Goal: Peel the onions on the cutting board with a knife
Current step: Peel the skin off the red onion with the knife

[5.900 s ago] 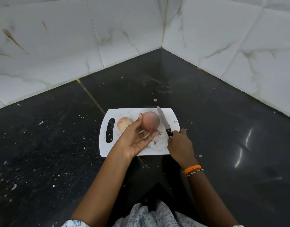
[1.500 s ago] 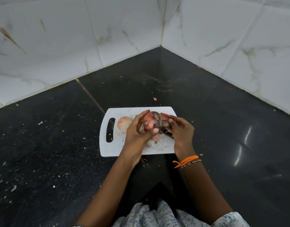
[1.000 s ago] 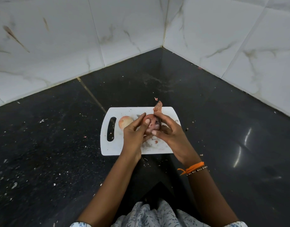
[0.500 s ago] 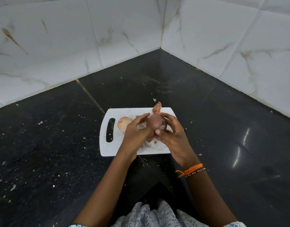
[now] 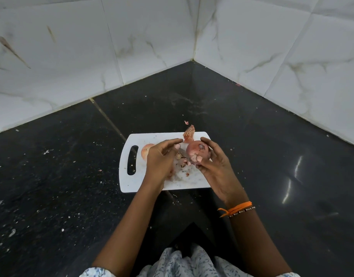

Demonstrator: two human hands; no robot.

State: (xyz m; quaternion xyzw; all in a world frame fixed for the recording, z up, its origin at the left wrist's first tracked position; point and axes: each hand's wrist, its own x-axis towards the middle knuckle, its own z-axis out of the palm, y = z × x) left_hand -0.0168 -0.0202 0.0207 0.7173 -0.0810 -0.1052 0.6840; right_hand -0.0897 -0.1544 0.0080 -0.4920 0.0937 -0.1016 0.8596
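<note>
Fingers of right hand (image 5: 216, 166) curl round onion (image 5: 198, 151); left hand (image 5: 160, 158) fingers loosely curled, holding nothing visible, over cutting board (image 5: 132, 182).

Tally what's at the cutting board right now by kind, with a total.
Round pinkish onions: 2 (one in the right hand, one on the board)
White plastic cutting board: 1
Large loose papery onion peel: 1
Total: 4

Two onions (image 5: 198, 153) (image 5: 145, 152), one cutting board (image 5: 192, 180), two hands (image 5: 160, 162) (image 5: 216, 166), one wristband (image 5: 237, 209).
</note>
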